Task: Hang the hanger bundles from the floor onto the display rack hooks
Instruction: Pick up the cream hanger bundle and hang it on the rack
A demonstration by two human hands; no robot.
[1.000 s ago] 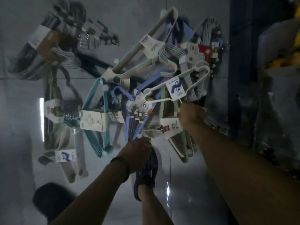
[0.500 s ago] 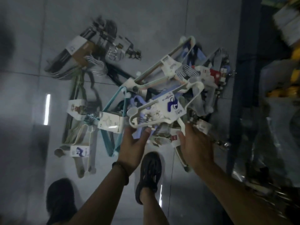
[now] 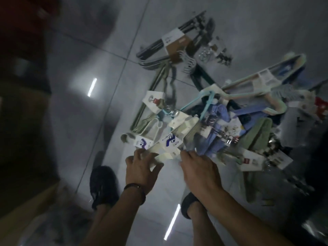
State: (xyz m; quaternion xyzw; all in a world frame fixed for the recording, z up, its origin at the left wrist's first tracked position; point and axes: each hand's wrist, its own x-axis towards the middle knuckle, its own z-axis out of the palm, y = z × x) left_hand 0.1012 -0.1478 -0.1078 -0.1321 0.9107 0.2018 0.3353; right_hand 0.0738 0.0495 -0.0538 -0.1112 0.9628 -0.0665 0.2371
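I hold a white hanger bundle [image 3: 170,142] with a blue-logo label low over the floor, between both hands. My left hand [image 3: 142,167] grips its near white end, thumb on one side and fingers on the other. On the bundle's right side, my right hand [image 3: 198,170] has its fingertips curled over the edge. Beyond them a pile of hanger bundles [image 3: 230,121] in teal, blue, green and white lies on the tiles. A second white bundle [image 3: 142,142] with the same label lies at the pile's left. The image is blurred by motion.
A dark grey hanger bundle [image 3: 175,43] with a brown label lies at the far end of the pile. My two dark shoes [image 3: 103,185] [image 3: 190,205] stand on the glossy tile floor [image 3: 79,121]. Dark furniture [image 3: 21,103] fills the left, and a dark shape borders the lower right.
The white bundle has come off the pile toward me, now held in both hands. The view has swung left, so the pile sits further right.
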